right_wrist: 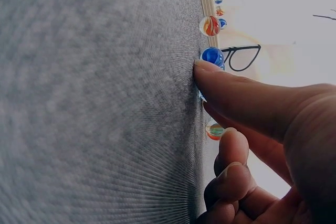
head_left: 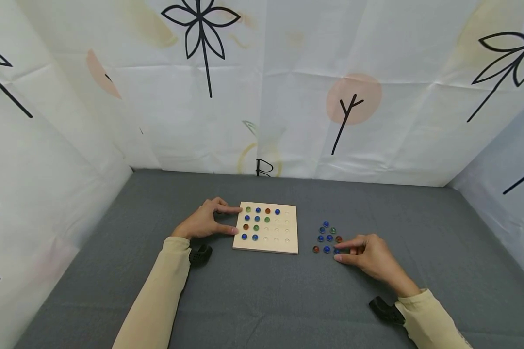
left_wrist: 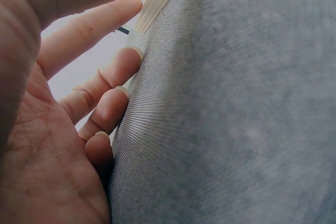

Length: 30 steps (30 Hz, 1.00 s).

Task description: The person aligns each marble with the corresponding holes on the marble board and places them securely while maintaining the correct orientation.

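Pale rectangular wooden board (head_left: 271, 234): eleven coloured glass marbles (head_left: 256, 218) seated, nine remain. Left hand (head_left: 206, 220) straight-fingered alongside; right hand (head_left: 370, 254) pinches blue marble (head_left: 336, 251).

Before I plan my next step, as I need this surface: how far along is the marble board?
Done: eleven marbles are seated in the wooden board. In hand: the right hand seems to pinch a blue marble, while the left hand touches the board's left edge. Remaining: empty hollows toward the right of each row, and other loose marbles beside the board.
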Motion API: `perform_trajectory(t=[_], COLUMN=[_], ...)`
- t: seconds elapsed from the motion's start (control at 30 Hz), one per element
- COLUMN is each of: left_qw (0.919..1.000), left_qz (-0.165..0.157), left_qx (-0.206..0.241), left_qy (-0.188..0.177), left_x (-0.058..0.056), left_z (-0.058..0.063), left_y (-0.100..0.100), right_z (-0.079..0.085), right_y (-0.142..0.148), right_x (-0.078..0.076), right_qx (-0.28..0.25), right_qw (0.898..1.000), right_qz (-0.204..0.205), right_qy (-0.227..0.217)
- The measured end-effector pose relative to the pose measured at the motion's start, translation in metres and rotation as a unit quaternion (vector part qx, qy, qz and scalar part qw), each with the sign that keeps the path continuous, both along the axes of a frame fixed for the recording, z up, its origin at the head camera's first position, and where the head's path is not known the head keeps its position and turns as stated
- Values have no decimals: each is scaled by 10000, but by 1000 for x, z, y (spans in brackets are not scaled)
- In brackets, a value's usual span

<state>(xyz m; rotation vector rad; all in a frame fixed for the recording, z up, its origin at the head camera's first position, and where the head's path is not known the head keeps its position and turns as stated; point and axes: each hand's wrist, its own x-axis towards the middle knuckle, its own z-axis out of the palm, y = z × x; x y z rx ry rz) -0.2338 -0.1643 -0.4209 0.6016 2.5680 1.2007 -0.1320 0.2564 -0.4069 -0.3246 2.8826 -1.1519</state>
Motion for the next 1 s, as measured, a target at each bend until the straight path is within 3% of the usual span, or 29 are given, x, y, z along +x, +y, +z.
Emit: perform_trajectory(t=[0.5,1.0], left_qw=[10000,10000], left_qz=[26,36], left_qx=[-20,-5], left_qy=[-16,-49], left_x=[0,0], left_z=[0,0], left_y=[1,1], right_z=[0,10], right_y=[1,0], right_x=[0,1], right_qx=[39,-328], right_qw=[10000,9994], right_qz=[9,5], right_qy=[-52,57])
